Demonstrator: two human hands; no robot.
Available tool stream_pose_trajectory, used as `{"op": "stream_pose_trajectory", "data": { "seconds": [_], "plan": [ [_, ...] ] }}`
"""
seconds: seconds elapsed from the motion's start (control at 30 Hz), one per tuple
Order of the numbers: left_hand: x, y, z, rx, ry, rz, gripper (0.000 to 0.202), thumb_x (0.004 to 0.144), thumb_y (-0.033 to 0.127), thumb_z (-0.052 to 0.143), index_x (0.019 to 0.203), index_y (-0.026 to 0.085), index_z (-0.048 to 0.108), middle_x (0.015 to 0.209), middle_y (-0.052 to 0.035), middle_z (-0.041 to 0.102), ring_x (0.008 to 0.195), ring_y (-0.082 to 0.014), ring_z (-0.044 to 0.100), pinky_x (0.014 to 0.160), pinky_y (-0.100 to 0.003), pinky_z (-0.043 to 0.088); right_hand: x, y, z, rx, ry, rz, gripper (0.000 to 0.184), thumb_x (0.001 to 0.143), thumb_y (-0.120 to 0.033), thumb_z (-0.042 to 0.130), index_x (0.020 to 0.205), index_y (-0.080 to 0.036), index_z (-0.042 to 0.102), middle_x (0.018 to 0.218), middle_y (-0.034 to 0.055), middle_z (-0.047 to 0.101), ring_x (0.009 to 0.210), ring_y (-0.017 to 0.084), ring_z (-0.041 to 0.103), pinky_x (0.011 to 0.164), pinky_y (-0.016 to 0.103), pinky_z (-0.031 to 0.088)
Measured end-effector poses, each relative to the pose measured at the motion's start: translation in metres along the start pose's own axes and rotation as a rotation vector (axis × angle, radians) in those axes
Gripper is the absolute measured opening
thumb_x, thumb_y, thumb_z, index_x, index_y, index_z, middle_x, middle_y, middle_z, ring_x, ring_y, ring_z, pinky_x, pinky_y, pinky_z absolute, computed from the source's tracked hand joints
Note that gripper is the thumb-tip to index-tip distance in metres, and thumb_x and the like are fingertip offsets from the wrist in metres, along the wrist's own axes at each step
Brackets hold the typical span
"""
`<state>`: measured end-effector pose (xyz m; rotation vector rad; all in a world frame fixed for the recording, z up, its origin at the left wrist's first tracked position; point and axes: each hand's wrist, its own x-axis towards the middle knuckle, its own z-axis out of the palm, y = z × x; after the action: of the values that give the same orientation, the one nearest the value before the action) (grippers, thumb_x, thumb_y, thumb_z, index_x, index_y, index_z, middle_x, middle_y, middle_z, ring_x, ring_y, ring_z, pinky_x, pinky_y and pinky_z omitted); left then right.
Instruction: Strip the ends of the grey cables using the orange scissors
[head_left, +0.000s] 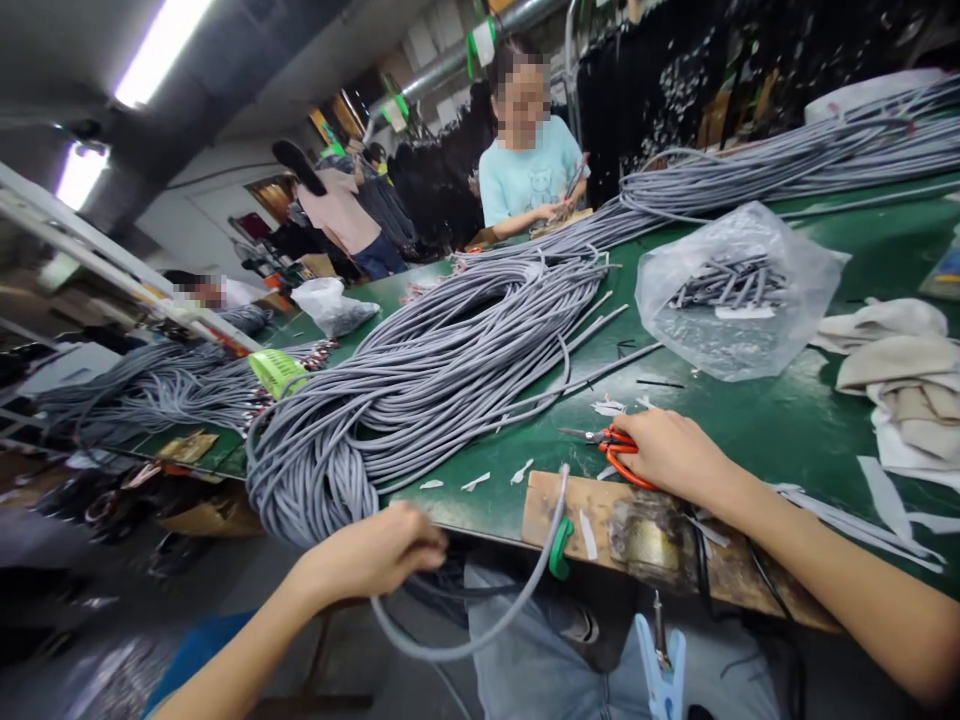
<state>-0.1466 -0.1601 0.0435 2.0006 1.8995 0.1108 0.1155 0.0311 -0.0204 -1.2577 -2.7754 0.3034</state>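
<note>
My right hand (667,450) is closed round the orange handles of a pair of small scissors (619,455), whose blades point left just above the table. My left hand (386,550) is at the table's front edge with its fingers curled and slightly blurred. Whatever those fingers hold, if anything, is hidden. A grey cable (480,650) hangs in a loop below the edge, from beside my left hand up to its tip on the wooden board (551,500). A green clip (560,545) stands by that cable on the board. A big coil of grey cables (450,370) lies beyond my left hand.
A clear plastic bag (739,300) of short cable pieces stands at right, near crumpled cloth gloves (900,370). White scraps (521,470) litter the green table (622,375). A light-blue clip (660,660) hangs below the board. A co-worker (532,170) sits across the table.
</note>
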Motion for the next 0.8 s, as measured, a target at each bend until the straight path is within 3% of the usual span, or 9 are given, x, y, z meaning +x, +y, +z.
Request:
{"op": "stream_pose_trajectory", "data": {
  "seconds": [0.07,0.17,0.3,0.47,0.53,0.63,0.8],
  "plan": [
    [0.026,0.027,0.006,0.025,0.011,0.065,0.031,0.086,0.031,0.042,0.066,0.020,0.063,0.063,-0.0013,0.059,0.061,-0.0150,0.055,0.062,-0.023,0.039,0.000,0.001,0.000,-0.005,0.006,-0.001,0.019,0.075,-0.028,0.048,0.084,-0.021,0.063,0.079,0.0079,0.067,0.073,0.025,0.063,0.052,0.026,0.032],
    [0.057,0.057,0.027,-0.022,0.127,0.041,0.033,0.089,0.037,0.038,0.079,0.019,0.064,0.071,-0.0025,0.060,0.066,-0.0147,0.055,0.063,-0.024,0.039,-0.001,0.002,0.001,-0.024,0.013,0.011,0.019,0.075,-0.030,0.047,0.081,-0.020,0.063,0.078,0.0083,0.067,0.071,0.024,0.062,0.050,0.026,0.030],
    [0.088,0.069,0.057,-0.133,0.247,0.078,0.030,0.079,0.041,0.055,0.098,0.019,0.063,0.090,-0.0051,0.060,0.082,-0.0181,0.056,0.072,-0.027,0.043,-0.001,0.004,-0.003,-0.038,0.035,0.043,0.018,0.074,-0.028,0.047,0.080,-0.021,0.063,0.076,0.0079,0.067,0.069,0.024,0.062,0.049,0.026,0.028],
    [0.114,0.078,0.079,-0.187,0.250,0.164,0.010,0.079,0.020,0.053,0.085,0.017,0.061,0.087,-0.0055,0.059,0.080,-0.0177,0.056,0.074,-0.029,0.045,-0.001,0.024,-0.023,-0.072,0.125,0.249,0.021,0.074,-0.027,0.046,0.082,-0.020,0.064,0.075,0.0101,0.066,0.069,0.026,0.062,0.050,0.027,0.032],
    [0.118,0.082,0.080,-0.154,0.269,0.186,0.011,0.080,0.016,0.049,0.085,0.016,0.059,0.086,-0.0059,0.059,0.081,-0.0183,0.056,0.075,-0.031,0.046,-0.002,0.035,-0.032,-0.096,0.163,0.366,0.023,0.075,-0.028,0.046,0.085,-0.018,0.065,0.079,0.0138,0.065,0.071,0.028,0.061,0.052,0.029,0.035],
    [0.121,0.084,0.072,-0.149,0.366,0.154,0.016,0.080,0.011,0.044,0.091,0.014,0.056,0.086,-0.0077,0.060,0.081,-0.0190,0.057,0.074,-0.031,0.046,-0.003,0.048,-0.038,-0.095,0.121,0.439,0.020,0.073,-0.022,0.051,0.083,-0.012,0.066,0.080,0.0194,0.064,0.072,0.030,0.060,0.055,0.032,0.038],
    [0.135,0.086,0.045,-0.197,0.687,0.081,0.030,0.087,0.015,0.039,0.113,0.016,0.056,0.089,-0.0071,0.064,0.084,-0.0177,0.060,0.080,-0.030,0.045,0.000,0.042,-0.030,-0.007,0.127,0.232,0.018,0.076,-0.019,0.052,0.079,-0.011,0.067,0.085,0.0181,0.062,0.088,0.028,0.056,0.071,0.033,0.041]
  ]
}}
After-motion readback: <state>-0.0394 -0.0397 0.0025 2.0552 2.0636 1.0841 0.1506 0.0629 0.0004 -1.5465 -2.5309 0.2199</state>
